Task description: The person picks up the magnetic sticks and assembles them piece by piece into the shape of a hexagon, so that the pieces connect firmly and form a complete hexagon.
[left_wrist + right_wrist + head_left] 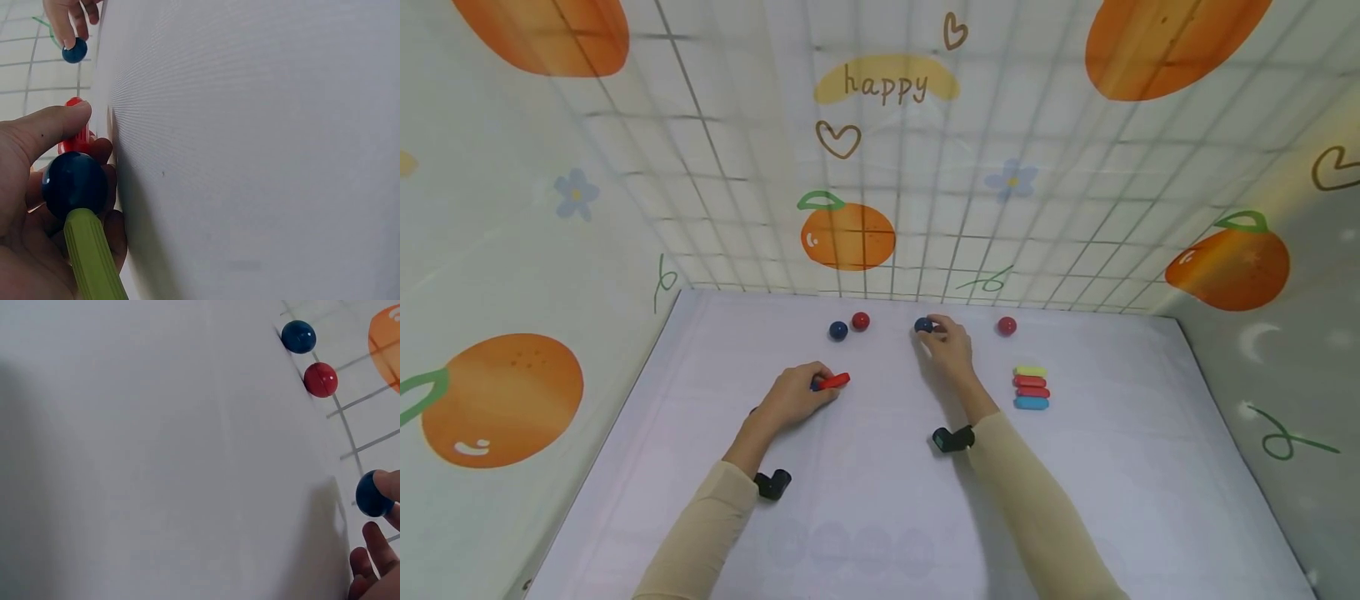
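My left hand [793, 396] is over the left-middle of the white table, gripping a short chain of toy parts. In the left wrist view the thumb presses a red ridged rod [78, 122] against the fingers. Below it a dark blue ball [75, 184] meets the end of a yellow-green ridged rod [92, 253], which lies along the palm. My right hand [951, 346] pinches another dark blue ball [373, 495] between thumb and fingertips near the table's back edge; its other fingers are loosely bent.
A blue ball [838, 331] and a red ball [861, 321] sit together at the back, left of the right hand. Another red ball [1007, 326] lies to its right. Nearer me is a stack of rods: yellow [1031, 372], two red [1032, 387] and blue [1032, 403]. A patterned cloth wall [910, 167] rises behind.
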Action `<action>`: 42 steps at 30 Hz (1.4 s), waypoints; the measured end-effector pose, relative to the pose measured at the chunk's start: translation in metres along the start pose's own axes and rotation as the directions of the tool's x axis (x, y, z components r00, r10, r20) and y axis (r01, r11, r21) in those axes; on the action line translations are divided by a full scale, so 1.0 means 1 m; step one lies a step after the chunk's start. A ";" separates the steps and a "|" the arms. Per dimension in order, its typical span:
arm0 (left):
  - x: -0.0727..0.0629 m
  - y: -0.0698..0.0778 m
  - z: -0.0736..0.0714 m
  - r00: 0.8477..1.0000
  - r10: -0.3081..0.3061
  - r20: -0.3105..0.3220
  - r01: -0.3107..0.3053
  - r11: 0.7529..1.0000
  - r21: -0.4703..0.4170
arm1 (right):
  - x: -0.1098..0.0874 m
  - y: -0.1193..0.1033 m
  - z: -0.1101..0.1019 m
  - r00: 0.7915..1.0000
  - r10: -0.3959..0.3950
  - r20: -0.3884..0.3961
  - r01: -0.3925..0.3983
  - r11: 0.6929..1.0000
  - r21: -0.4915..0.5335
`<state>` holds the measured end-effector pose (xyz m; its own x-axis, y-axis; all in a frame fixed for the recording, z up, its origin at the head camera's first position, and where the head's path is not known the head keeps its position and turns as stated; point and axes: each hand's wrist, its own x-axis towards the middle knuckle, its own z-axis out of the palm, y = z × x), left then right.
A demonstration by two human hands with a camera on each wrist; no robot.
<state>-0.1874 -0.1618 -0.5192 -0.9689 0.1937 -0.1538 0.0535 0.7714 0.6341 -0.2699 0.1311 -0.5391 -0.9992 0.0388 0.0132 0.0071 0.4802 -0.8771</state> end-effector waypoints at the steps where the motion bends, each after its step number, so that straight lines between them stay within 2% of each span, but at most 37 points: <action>1: 0.000 0.000 0.000 1.000 0.002 -0.002 -0.002 1.000 -0.001 | -0.001 0.000 0.000 1.000 -0.007 0.007 0.007 1.000 0.008; 11: -0.002 0.003 -0.001 1.000 0.005 -0.004 -0.005 1.000 -0.004 | -0.021 -0.008 0.005 0.998 0.000 0.065 -0.002 0.999 0.043; 22: -0.002 0.003 -0.002 1.000 -0.009 0.002 0.009 1.000 -0.005 | -0.044 -0.017 0.028 0.990 -0.033 0.139 0.026 0.998 0.054; 34: -0.002 0.004 -0.003 1.000 0.004 0.005 -0.004 1.000 -0.015 | -0.056 -0.024 0.048 0.978 -0.081 0.194 0.065 0.994 0.089; 42: 0.000 0.001 -0.004 1.000 -0.004 0.001 0.004 1.000 -0.027 | -0.059 -0.025 0.061 0.964 -0.117 0.237 0.113 0.993 0.031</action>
<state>-0.1879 -0.1638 -0.5158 -0.9688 0.1912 -0.1574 0.0430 0.7556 0.6536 -0.2134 0.0634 -0.5467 -0.9740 -0.2264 0.0019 -0.1072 0.4538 -0.8846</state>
